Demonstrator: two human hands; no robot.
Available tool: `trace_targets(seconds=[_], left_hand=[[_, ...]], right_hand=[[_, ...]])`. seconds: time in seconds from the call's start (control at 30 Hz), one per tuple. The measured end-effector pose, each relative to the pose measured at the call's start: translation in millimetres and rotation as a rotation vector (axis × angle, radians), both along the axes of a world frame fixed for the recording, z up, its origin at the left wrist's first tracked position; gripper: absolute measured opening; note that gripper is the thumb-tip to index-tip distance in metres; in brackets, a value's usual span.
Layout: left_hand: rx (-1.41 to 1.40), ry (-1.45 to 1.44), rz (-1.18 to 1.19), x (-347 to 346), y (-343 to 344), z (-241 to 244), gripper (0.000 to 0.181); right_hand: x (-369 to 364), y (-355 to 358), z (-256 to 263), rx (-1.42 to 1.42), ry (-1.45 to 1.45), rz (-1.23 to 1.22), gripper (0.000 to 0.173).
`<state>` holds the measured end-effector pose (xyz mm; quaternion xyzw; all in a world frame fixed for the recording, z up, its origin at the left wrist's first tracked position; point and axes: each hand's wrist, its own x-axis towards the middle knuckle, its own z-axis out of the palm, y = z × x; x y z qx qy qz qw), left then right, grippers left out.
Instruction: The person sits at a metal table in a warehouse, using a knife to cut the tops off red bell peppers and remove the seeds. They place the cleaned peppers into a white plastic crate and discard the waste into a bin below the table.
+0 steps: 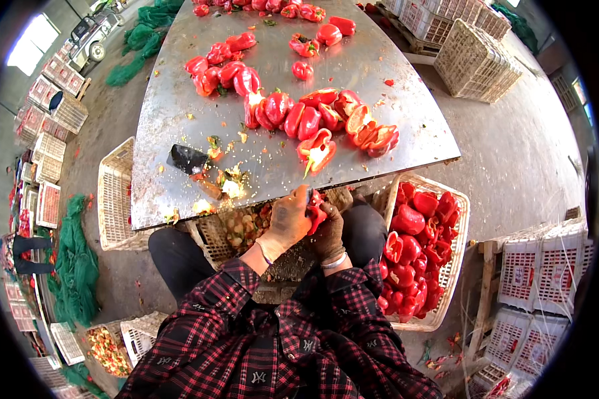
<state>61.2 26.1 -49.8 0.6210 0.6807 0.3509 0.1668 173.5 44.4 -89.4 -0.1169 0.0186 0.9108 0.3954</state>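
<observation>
Both my hands wear work gloves and meet just below the near edge of the metal table [179, 109]. My left hand [285, 219], in a tan glove, and my right hand [329, 232], in a darker one, grip a red bell pepper piece [316, 215] between them. A small dark object [310, 195] shows at my left fingertips; what it is, I cannot tell. Just beyond my hands lies a cut pepper half [317, 151] with its pale core showing. Whole and split red peppers [277, 107] form a loose row behind it.
A plastic crate [451, 294] full of red peppers stands at my right. Under the table edge, another crate [199, 244] holds scraps. A broad dark flat object [188, 158] lies at the table's left among trimmings [233, 182]. Green netting [75, 264] covers floor on the left.
</observation>
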Motion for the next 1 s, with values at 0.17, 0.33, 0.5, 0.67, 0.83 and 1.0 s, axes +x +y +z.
trace_targets(seconds=[0.17, 0.33, 0.5, 0.67, 0.83, 1.0], left_hand=[[-0.080, -1.141, 0.202, -30, 6, 1, 0.006], [-0.198, -0.234, -0.035, -21, -8, 20, 0.024], [-0.145, -0.085, -0.017, -19, 4, 18, 0.023], [-0.019, 0.487, -0.185, -32, 12, 7, 0.024], [0.120, 0.529, -0.194, -34, 62, 35, 0.036], [0.144, 0.930, -0.340, -44, 100, 5, 0.044]], right_hand=[[0, 0, 1, -0.073, -0.006, -0.023, 0.053], [-6, 2, -6, 0.117, -0.090, -0.043, 0.051], [-7, 0, -8, 0.197, -0.335, -0.061, 0.047], [6, -4, 3, 0.487, -0.763, -0.167, 0.037], [76, 4, 60, 0.383, -0.683, -0.453, 0.041], [167, 34, 65, 0.888, -1.484, -0.795, 0.034]])
